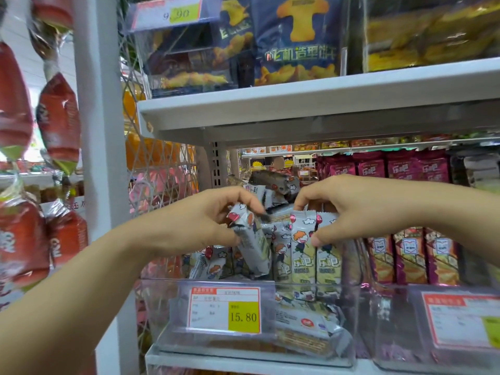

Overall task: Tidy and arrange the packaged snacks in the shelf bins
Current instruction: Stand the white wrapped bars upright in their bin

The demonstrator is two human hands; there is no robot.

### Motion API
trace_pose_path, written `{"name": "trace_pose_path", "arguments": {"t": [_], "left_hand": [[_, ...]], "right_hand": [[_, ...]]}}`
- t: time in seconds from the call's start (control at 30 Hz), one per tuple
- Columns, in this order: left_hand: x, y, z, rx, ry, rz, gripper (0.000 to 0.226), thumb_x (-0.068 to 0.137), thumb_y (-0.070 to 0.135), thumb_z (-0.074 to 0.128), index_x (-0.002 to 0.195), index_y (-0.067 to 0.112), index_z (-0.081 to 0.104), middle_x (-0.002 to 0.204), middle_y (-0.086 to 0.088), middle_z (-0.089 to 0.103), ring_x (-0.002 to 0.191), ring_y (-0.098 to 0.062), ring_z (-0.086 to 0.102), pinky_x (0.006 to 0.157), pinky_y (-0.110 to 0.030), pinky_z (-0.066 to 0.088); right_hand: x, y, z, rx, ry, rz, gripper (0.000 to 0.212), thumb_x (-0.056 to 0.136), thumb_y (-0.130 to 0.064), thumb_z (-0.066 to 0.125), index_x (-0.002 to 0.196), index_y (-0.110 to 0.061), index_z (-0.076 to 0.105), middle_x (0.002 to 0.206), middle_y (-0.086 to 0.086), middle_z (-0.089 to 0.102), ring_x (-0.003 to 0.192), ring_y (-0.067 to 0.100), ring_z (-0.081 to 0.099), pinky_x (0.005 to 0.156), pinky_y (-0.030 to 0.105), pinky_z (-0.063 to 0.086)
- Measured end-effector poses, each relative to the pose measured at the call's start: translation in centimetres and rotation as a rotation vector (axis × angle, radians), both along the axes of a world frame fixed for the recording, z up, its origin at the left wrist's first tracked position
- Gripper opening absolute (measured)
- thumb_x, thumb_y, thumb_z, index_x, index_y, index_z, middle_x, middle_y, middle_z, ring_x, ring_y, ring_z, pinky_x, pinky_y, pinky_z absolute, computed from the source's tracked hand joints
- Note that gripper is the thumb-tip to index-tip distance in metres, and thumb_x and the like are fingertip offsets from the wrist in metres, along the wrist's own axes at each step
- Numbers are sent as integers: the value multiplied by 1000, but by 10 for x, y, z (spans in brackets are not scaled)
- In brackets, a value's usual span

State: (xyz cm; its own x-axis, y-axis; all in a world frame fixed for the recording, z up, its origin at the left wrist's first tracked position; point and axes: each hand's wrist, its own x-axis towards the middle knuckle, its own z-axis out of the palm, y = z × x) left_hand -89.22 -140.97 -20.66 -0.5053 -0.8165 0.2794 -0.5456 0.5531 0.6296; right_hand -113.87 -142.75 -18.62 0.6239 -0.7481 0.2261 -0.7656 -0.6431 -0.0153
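Note:
A clear plastic shelf bin (173,315) holds several grey snack packets with a cartoon figure. My left hand (194,223) grips one grey packet (254,247), tilted, above the left part of the bin. My right hand (351,207) pinches the tops of upright grey packets (313,255) standing in a row at the bin's right side. More grey packets (273,185) lie loose behind, and some lie flat at the bin's bottom (303,331).
A price tag reading 15.80 (224,309) hangs on the bin front. Purple packets (411,255) fill the bin to the right (433,355). A shelf board (297,104) sits close overhead with blue and yellow bags. Red wrapped snacks (56,117) hang left of the white upright (100,131).

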Motion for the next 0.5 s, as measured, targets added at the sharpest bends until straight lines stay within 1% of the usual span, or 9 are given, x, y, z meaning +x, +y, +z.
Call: {"name": "trace_pose_path", "arguments": {"t": [0.07, 0.1, 0.17, 0.27, 0.33, 0.37, 0.43, 0.47, 0.5], "left_hand": [[1, 0, -1, -42, -56, 46, 45, 81, -7, 64, 89, 37, 62, 98, 3, 68, 90, -30, 62, 85, -50, 50], [2, 0, -2, -68, -72, 72, 42, 81, -5, 66, 85, 37, 61, 97, 2, 68, 89, -33, 62, 82, -55, 50], [2, 1, -2, -120, -73, 96, 40, 80, 0, 69, 82, 39, 61, 100, 4, 68, 94, -37, 62, 81, -58, 51], [3, 3, 1, -182, -22, 103, 36, 78, 4, 73, 80, 38, 61, 96, 3, 69, 90, -34, 63, 77, -50, 54], [4, 6, 5, -208, 73, 86, 38, 78, 0, 72, 78, 36, 62, 90, 5, 69, 79, -24, 64, 67, -38, 55], [3, 7, 7, -236, 118, 88, 39, 78, -2, 71, 77, 36, 62, 90, 4, 68, 77, -23, 64, 65, -37, 54], [0, 7, 9, -345, 148, 139, 36, 78, 1, 71, 79, 35, 60, 95, -1, 66, 74, -28, 62, 62, -45, 52], [-2, 6, 9, -419, 134, 180, 32, 78, 5, 72, 79, 34, 58, 94, 2, 63, 68, -22, 59, 57, -39, 51], [-5, 5, 9, -500, 107, 219, 29, 78, 9, 72, 80, 33, 55, 93, 7, 60, 60, -8, 54, 54, -26, 46]], "right_hand": [[1, 1, 0, 1, 10, -10, 41, 81, -46, 68, 115, -43, 45, 88, -29, 38, 65, -31, 40, 58, -1, 33], [1, 2, 0, 8, 8, -15, 42, 81, -46, 68, 117, -43, 45, 90, -30, 39, 65, -29, 42, 57, 1, 35], [2, 4, 1, 16, -7, -18, 41, 81, -47, 68, 114, -45, 45, 102, -26, 47, 73, -17, 54, 61, 6, 40], [-2, 7, 6, 8, -86, -14, 38, 77, -47, 70, 110, -39, 52, 103, -22, 58, 72, -11, 56, 67, 12, 45], [-7, 10, 14, -33, -171, -9, 41, 71, -51, 70, 108, -40, 56, 104, -19, 61, 86, -4, 59, 83, 26, 50], [-9, 12, 18, -58, -221, -9, 43, 67, -53, 69, 106, -39, 57, 103, -17, 62, 90, 2, 61, 86, 34, 51], [-13, 17, 24, -112, -321, -19, 45, 62, -52, 68, 102, -36, 59, 99, -13, 65, 88, 10, 64, 84, 43, 52], [-15, 19, 27, -147, -368, -26, 44, 61, -50, 68, 100, -34, 59, 96, -12, 66, 85, 13, 65, 81, 45, 53], [-17, 20, 30, -187, -419, -33, 42, 61, -48, 68, 98, -32, 60, 93, -11, 67, 83, 15, 66, 79, 45, 53]]}}
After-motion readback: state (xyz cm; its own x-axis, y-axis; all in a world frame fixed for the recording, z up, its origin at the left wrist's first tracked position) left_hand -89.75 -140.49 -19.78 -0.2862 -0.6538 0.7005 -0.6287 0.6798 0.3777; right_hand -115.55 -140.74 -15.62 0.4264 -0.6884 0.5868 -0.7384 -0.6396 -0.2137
